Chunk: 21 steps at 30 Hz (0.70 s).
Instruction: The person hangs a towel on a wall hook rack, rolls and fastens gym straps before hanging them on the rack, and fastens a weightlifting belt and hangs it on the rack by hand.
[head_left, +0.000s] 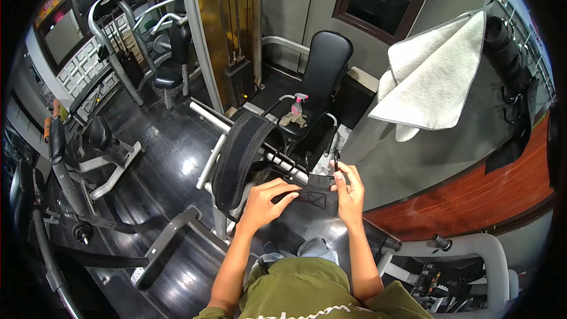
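Observation:
A black webbing strap [317, 197] with a box-and-X stitch is stretched between my hands, in front of my body. My left hand [264, 203] pinches its left end between thumb and fingers. At the other end my right hand [349, 194] is closed on the strap, its thumb and forefinger raised around a small dark piece I cannot make out. Just left of my hands, a wide black padded gym belt [241, 156] hangs in a curve over a pale metal frame [210, 116]. Whether the strap joins this belt is hidden.
Ahead stands a black machine seat [326, 65], with a pink spray bottle [297, 105] and a crumpled cloth [293, 119] on it. A white towel [434, 74] hangs at right beside a wall rack. Gym machines fill the left; a grey frame [493, 266] is at lower right.

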Each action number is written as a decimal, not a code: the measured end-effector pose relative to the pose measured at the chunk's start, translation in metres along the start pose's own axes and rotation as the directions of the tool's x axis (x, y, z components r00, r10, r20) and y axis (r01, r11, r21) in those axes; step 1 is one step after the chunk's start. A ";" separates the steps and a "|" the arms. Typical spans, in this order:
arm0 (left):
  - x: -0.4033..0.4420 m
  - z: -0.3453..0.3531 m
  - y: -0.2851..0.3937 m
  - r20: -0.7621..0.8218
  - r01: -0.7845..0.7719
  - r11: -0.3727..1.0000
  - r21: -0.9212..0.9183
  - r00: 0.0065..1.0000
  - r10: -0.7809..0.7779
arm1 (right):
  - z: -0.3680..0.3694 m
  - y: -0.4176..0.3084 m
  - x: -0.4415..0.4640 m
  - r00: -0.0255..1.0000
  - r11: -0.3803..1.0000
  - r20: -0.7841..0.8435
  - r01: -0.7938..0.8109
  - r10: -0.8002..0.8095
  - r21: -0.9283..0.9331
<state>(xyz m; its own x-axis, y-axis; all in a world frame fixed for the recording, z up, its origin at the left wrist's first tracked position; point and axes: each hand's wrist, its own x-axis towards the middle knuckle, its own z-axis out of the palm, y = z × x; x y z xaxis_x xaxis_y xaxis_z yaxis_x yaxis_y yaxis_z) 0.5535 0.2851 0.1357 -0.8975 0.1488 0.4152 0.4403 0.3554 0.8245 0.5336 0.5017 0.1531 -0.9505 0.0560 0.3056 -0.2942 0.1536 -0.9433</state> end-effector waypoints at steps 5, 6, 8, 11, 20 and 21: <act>0.001 0.002 0.016 0.119 0.000 1.000 -0.027 0.993 0.003 | -0.025 -0.022 0.010 0.989 0.999 0.142 -0.025 0.029 -0.034; 0.002 0.004 0.019 0.117 -0.005 1.000 -0.031 0.993 0.009 | -0.030 -0.024 0.012 0.990 0.999 0.141 -0.020 0.025 -0.038; 0.003 0.008 0.024 0.208 0.091 0.991 -0.097 0.976 -0.070 | -0.040 -0.029 0.018 0.968 0.998 0.252 0.003 0.012 -0.058; 0.007 0.021 0.035 0.117 0.147 0.977 -0.152 0.985 -0.130 | -0.052 -0.045 0.027 0.932 0.995 0.362 0.029 0.006 -0.090; 0.062 0.059 0.095 0.136 -0.103 0.994 0.039 0.986 0.097 | -0.097 -0.083 0.050 0.729 0.903 0.674 0.361 -0.118 -0.232; 0.066 0.062 0.098 0.196 -0.030 0.999 0.012 0.980 0.027 | -0.105 -0.086 0.054 0.714 0.869 0.689 0.413 -0.123 -0.272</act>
<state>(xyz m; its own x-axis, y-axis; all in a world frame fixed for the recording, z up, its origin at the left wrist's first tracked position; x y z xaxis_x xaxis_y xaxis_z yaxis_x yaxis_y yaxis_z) 0.5356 0.3872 0.2198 -0.8728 0.3359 0.3542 0.4667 0.3621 0.8069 0.5176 0.5956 0.2643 -0.7112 -0.6589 0.2450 -0.6207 0.4250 -0.6588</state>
